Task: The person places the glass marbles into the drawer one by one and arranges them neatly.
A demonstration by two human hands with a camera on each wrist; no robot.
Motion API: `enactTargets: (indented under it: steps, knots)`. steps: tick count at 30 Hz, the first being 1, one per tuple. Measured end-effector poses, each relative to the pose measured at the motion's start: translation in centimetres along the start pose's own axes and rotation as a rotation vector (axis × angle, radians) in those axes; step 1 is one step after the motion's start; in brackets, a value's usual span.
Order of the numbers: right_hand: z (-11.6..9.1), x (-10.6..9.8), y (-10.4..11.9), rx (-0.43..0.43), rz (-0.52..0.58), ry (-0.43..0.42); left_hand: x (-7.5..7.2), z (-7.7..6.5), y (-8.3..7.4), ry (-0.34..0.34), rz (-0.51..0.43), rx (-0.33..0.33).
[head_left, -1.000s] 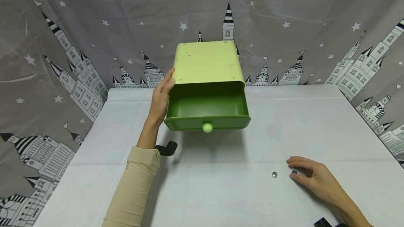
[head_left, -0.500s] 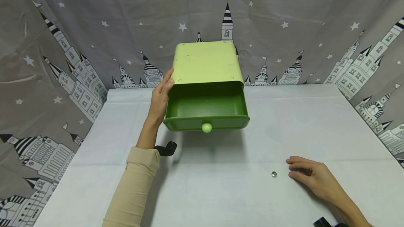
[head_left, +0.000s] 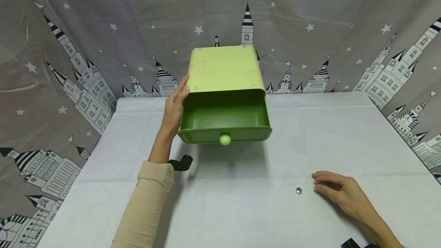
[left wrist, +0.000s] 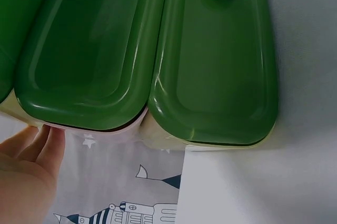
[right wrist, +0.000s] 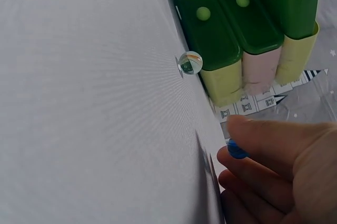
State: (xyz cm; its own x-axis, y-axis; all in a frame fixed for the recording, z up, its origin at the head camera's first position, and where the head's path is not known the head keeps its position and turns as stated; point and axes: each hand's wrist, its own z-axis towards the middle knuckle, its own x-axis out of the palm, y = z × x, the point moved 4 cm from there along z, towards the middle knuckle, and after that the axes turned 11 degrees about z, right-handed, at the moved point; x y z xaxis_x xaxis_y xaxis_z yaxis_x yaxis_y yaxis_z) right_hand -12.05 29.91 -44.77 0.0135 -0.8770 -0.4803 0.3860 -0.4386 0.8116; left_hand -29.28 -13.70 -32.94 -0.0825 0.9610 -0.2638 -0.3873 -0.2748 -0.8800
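Observation:
A stacked drawer unit (head_left: 225,68) with a pale yellow top stands near the back of the table. Its top green drawer (head_left: 224,112) is pulled out, showing a bare green bottom. My left hand (head_left: 173,108) rests on the unit's left side, fingers extended along it; the left wrist view catches those fingers (left wrist: 51,148) at the casing. Between thumb and index finger, my right hand (head_left: 341,192) pinches a blue marble (right wrist: 238,149), mostly hidden by the fingers in the head view. Left of that hand lies a clear glass marble (head_left: 298,190) on the tabletop.
Two lower drawers, a middle one (right wrist: 246,11) in a pink casing and a bottom one (right wrist: 205,29) in yellow, are pushed in. White cloth (head_left: 220,209) covers the table. A grey castle-print curtain (head_left: 138,10) hangs behind and at both sides.
My right fingers have closed in on the blue marble, which showed between them earlier and is now largely covered. The left hand, drawer unit and clear marble stay put.

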Motion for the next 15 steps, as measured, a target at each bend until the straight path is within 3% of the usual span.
enactTargets:
  steps: [15]
  knots:
    - [-0.04,-0.16,0.11,0.076,0.002,-0.03,-0.03,-0.03,-0.14,0.01,-0.004,0.004]
